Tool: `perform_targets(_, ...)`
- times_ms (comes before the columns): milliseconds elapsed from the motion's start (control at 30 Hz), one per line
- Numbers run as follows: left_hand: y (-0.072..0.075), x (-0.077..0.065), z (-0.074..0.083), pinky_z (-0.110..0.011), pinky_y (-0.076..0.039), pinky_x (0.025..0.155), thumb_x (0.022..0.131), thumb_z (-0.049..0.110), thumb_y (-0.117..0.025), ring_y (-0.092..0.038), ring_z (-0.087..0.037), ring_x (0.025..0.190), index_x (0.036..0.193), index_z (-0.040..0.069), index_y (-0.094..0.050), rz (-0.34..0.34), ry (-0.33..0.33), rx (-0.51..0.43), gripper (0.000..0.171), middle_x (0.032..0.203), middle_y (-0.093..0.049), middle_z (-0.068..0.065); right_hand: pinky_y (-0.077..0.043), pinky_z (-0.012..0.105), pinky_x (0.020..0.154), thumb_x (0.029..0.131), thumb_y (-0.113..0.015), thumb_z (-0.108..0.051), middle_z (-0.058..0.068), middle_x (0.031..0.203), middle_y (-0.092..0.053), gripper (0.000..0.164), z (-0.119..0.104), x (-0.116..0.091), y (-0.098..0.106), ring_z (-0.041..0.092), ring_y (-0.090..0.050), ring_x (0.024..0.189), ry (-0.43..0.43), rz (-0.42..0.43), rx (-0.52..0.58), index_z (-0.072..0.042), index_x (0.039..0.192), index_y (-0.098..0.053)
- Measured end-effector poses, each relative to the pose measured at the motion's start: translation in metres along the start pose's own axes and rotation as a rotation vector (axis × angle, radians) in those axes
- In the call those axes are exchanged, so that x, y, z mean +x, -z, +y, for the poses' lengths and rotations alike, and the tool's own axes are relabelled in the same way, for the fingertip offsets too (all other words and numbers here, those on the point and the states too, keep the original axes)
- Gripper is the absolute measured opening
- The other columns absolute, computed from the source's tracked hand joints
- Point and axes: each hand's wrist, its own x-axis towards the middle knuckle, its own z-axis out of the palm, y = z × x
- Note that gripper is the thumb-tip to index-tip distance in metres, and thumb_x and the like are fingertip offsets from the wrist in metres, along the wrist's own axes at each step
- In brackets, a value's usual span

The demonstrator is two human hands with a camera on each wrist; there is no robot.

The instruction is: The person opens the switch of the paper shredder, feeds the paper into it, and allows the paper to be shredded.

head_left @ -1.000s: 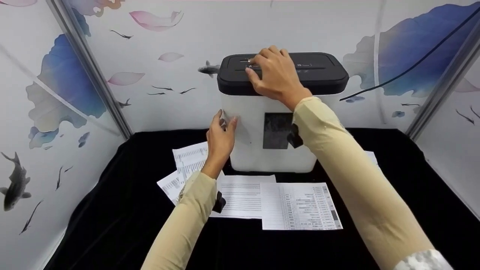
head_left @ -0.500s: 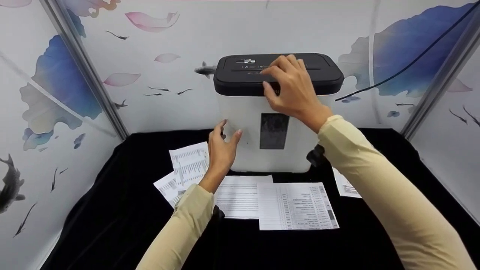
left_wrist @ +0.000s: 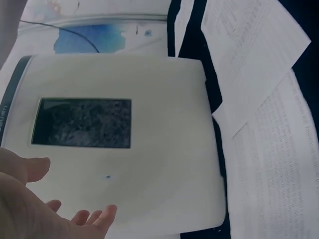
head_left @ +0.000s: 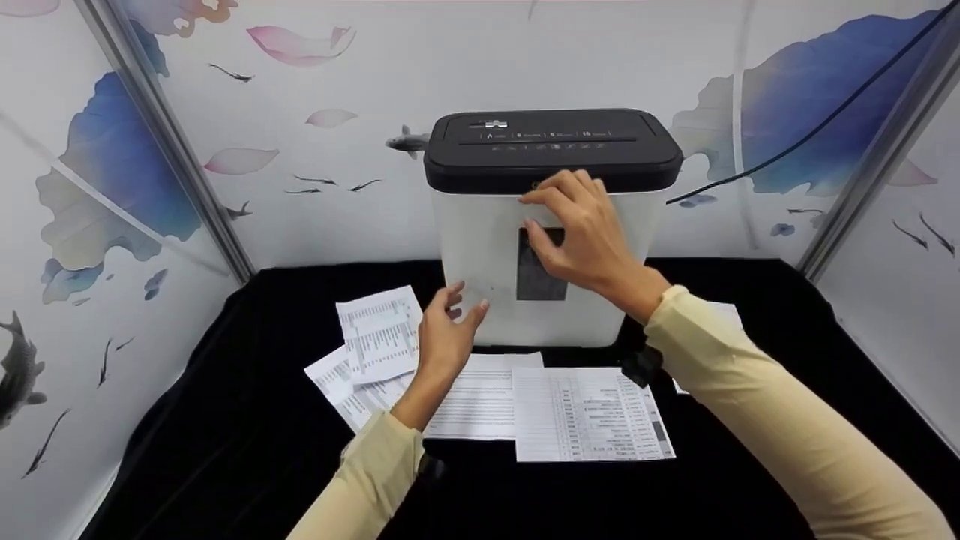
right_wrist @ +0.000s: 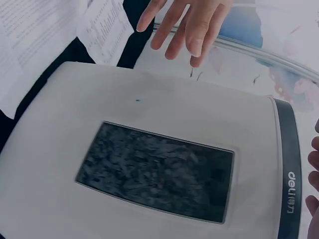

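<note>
A paper shredder (head_left: 480,247) with a white bin and a black top (head_left: 551,161) stands upright at the back of the table. Through its dark front window (right_wrist: 159,172), shredded strips show in the right wrist view. My right hand (head_left: 585,236) hovers in front of the upper bin, fingers loosely bent and holding nothing. Lower down, my left hand (head_left: 444,334) is by the bin's left side, also holding nothing, thumb and fingers spread apart. In the left wrist view, the left hand's fingertips (left_wrist: 109,214) overlap the white bin.
Printed sheets (head_left: 379,334) overlap at the left on the black cloth. Another printed sheet (head_left: 592,416) lies in front, over a text page (head_left: 484,394). More paper (head_left: 726,311) shows behind the right forearm. A black cable (head_left: 795,142) runs from the shredder toward the upper right.
My right hand has come off the shredder's top, first rightward, then down to the front of the bin. My left hand has dropped lower along the bin's left side.
</note>
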Motion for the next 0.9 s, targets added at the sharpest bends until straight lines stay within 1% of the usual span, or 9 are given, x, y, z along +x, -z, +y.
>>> perform_targets(133,-0.004,-0.013,-0.015,-0.048,-0.054,0.100,0.093,0.021,-0.070,-0.061,-0.039,0.122,0.141,0.002,-0.051,-0.025,0.039,0.005,0.054,0.133,-0.062,-0.023,-0.038,0.038,0.073,0.093,-0.068,-0.018,0.013,0.105,-0.066,0.022,0.000,-0.017,0.000,0.031,-0.054,0.090,-0.063,-0.016,0.007,-0.004,0.109,-0.072)
perform_targets(233,-0.006,-0.020,-0.024,-0.047,-0.055,0.098,0.094,0.020,-0.070,-0.063,-0.038,0.119,0.140,0.000,-0.051,-0.056,0.058,0.019,0.054,0.130,-0.063,-0.024,-0.040,0.040,0.075,0.095,-0.069,-0.023,0.013,0.106,-0.066,0.025,-0.001,-0.030,0.002,0.031,-0.056,0.092,-0.142,-0.041,0.015,-0.003,0.110,-0.071)
perform_targets(333,-0.007,-0.024,-0.029,-0.046,-0.056,0.095,0.094,0.021,-0.069,-0.064,-0.036,0.116,0.138,-0.002,-0.051,-0.098,0.072,0.041,0.052,0.128,-0.063,-0.024,-0.044,0.044,0.081,0.094,-0.071,-0.023,0.015,0.107,-0.066,0.028,-0.004,-0.044,0.003,0.032,-0.059,0.098,-0.258,-0.086,0.034,-0.002,0.112,-0.070)
perform_targets(400,-0.008,-0.026,-0.032,-0.045,-0.056,0.094,0.095,0.023,-0.069,-0.065,-0.036,0.113,0.137,-0.002,-0.051,-0.140,0.087,0.060,0.052,0.127,-0.063,-0.025,-0.047,0.046,0.086,0.094,-0.072,-0.023,0.016,0.110,-0.065,0.030,-0.005,-0.054,0.005,0.033,-0.060,0.102,-0.352,-0.132,0.053,-0.001,0.115,-0.068)
perform_targets(500,-0.011,-0.031,-0.033,-0.047,-0.054,0.096,0.095,0.028,-0.068,-0.064,-0.037,0.115,0.137,-0.003,-0.050,-0.215,0.120,0.091,0.055,0.128,-0.062,-0.027,-0.050,0.049,0.090,0.093,-0.073,-0.022,0.019,0.116,-0.062,0.035,-0.006,-0.069,0.007,0.035,-0.060,0.106,-0.498,-0.203,0.089,0.000,0.119,-0.066)
perform_targets(600,-0.014,-0.036,-0.034,-0.050,-0.051,0.100,0.095,0.030,-0.069,-0.060,-0.040,0.119,0.138,-0.003,-0.049,-0.281,0.139,0.116,0.058,0.129,-0.061,-0.029,-0.051,0.051,0.093,0.093,-0.073,-0.021,0.020,0.121,-0.061,0.038,-0.006,-0.084,0.009,0.036,-0.060,0.111,-0.604,-0.255,0.126,0.002,0.122,-0.064)
perform_targets(733,-0.016,-0.041,-0.038,-0.052,-0.051,0.101,0.095,0.028,-0.069,-0.058,-0.043,0.123,0.137,-0.005,-0.049,-0.328,0.147,0.112,0.057,0.129,-0.059,-0.031,-0.049,0.053,0.095,0.092,-0.074,-0.018,0.023,0.123,-0.061,0.040,-0.004,-0.104,0.010,0.039,-0.059,0.113,-0.672,-0.297,0.159,0.005,0.122,-0.062)
perform_targets(900,-0.022,-0.047,-0.045,-0.050,-0.053,0.098,0.093,0.025,-0.071,-0.061,-0.041,0.118,0.133,-0.006,-0.053,-0.335,0.150,0.101,0.053,0.126,-0.062,-0.031,-0.049,0.054,0.094,0.093,-0.072,-0.019,0.023,0.124,-0.059,0.042,-0.005,-0.127,0.015,0.040,-0.058,0.114,-0.768,-0.374,0.172,0.004,0.125,-0.060)
